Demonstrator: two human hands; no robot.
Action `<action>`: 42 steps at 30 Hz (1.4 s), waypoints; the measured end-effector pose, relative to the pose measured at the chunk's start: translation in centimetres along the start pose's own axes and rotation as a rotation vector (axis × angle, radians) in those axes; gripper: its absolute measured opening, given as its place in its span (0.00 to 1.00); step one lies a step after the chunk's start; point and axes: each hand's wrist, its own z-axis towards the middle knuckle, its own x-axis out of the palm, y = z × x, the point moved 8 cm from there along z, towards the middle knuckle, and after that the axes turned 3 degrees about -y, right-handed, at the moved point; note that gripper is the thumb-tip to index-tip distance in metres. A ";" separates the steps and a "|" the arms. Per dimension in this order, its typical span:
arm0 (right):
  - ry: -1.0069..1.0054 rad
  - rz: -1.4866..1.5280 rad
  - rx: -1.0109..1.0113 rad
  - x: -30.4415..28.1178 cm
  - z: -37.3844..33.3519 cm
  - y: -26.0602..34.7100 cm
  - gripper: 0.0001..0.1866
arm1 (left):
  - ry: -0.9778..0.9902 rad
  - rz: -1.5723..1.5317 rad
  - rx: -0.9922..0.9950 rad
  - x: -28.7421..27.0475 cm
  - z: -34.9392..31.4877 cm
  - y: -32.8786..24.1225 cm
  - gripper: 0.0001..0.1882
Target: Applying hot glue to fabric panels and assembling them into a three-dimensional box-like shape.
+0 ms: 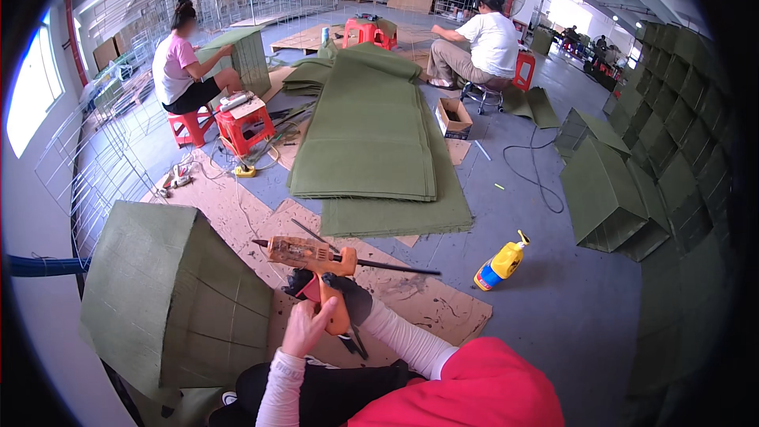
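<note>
An orange hot glue gun (312,255) is raised in front of me, its dark nozzle toward the left. A long black glue stick (399,267) juts out of its back end. My right hand (353,299), in a dark glove, is wrapped round the grip from the right. Against the lower grip, my bare left hand (304,328) has bent fingers closed on it, with the thumb on the orange handle; some of its fingertips are hidden. Left of my hands stands a green fabric-covered box form (178,292) with slanting sides.
Stacked green fabric sheets (368,142) lie ahead. A yellow pump bottle (500,265) stands at right. Green boxes (605,194) pile up along the right. Cardboard (427,300) covers the floor near me. Two people sit working beyond, one by a red stool (243,122). A cable (545,182) loops across the floor.
</note>
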 end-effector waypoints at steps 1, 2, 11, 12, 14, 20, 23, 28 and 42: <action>0.058 0.071 -0.012 0.1 0.1 0.1 0.17 | -0.054 0.045 0.056 -0.9 0.0 0.0 0.27; 0.114 0.143 -0.023 0.1 0.0 0.3 0.17 | -0.021 -0.031 -0.008 -1.6 -0.3 0.8 0.23; -0.092 -0.063 -0.673 -18.6 2.9 12.3 0.25 | -0.733 0.401 0.298 -12.5 -6.7 -0.3 0.11; -0.211 -0.201 -0.748 -24.0 1.5 13.2 0.25 | -0.765 0.471 0.304 -12.9 -6.1 -1.1 0.12; -0.048 0.057 -0.460 -16.6 2.0 8.8 0.25 | -0.838 0.570 0.250 -14.7 -7.4 -0.7 0.18; 0.021 -0.101 -0.105 0.6 1.0 -1.5 0.28 | -0.692 0.599 0.251 -13.9 -8.9 -0.4 0.09; 0.035 -0.027 -0.002 3.0 2.2 -4.3 0.31 | -0.777 0.769 0.124 -16.0 -10.3 1.6 0.08; 0.190 0.061 0.016 5.7 4.6 -7.4 0.32 | -0.924 1.085 0.210 -18.6 -9.3 0.6 0.12; 0.403 0.056 0.147 10.3 6.3 -14.0 0.30 | -1.121 1.194 0.290 -19.7 -7.6 1.6 0.12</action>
